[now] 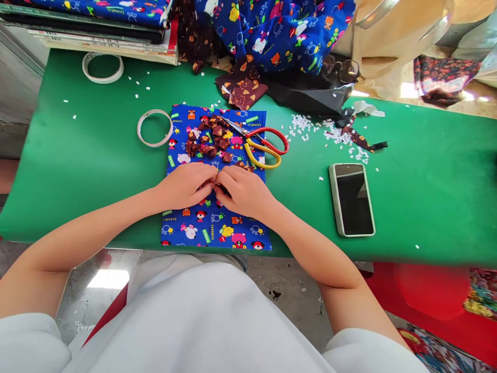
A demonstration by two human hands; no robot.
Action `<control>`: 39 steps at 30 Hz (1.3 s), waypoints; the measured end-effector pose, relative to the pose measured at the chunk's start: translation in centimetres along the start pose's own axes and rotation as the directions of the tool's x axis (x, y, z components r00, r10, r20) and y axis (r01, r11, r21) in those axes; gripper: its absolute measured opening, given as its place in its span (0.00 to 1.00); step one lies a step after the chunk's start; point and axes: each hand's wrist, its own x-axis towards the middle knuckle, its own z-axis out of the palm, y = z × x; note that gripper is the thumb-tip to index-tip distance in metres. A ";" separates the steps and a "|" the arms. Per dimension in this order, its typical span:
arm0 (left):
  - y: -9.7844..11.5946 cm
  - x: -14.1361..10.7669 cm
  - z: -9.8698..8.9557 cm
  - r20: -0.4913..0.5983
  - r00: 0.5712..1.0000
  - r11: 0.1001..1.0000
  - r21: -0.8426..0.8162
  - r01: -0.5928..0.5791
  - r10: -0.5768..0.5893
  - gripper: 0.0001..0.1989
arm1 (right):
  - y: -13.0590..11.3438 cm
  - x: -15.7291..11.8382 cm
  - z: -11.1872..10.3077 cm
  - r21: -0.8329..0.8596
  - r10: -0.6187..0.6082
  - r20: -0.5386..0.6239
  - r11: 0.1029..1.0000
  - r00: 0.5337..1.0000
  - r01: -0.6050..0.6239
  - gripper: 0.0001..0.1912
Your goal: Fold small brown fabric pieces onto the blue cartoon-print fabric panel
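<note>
Find the brown scraps (208, 150) in a loose heap on the blue cloth (194, 231), just past the left hand (181, 185) and right hand (248, 192) — likely soft, light and floppy, so best to pinch gently by an edge. See fingertips bunched close together — cannot tell what, if anything, is held in there.

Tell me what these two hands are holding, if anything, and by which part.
It cannot be told: the fingers of the left hand and right hand meet above the blue cartoon-print cloth, hiding whatever may be between them.
</note>
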 end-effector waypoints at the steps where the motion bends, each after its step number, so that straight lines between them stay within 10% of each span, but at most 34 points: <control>1: 0.0 0.0 0.0 0.001 1.000 1.000 0.000 0.001 -0.001 0.06 | 0.0 0.0 0.0 0.006 0.003 0.006 1.000 1.000 -0.003 0.08; 39: -0.1 0.2 -0.3 -0.006 0.999 0.992 -0.118 0.041 -0.042 0.07 | 0.2 -0.1 0.4 0.031 -0.036 -0.145 0.999 0.989 0.041 0.13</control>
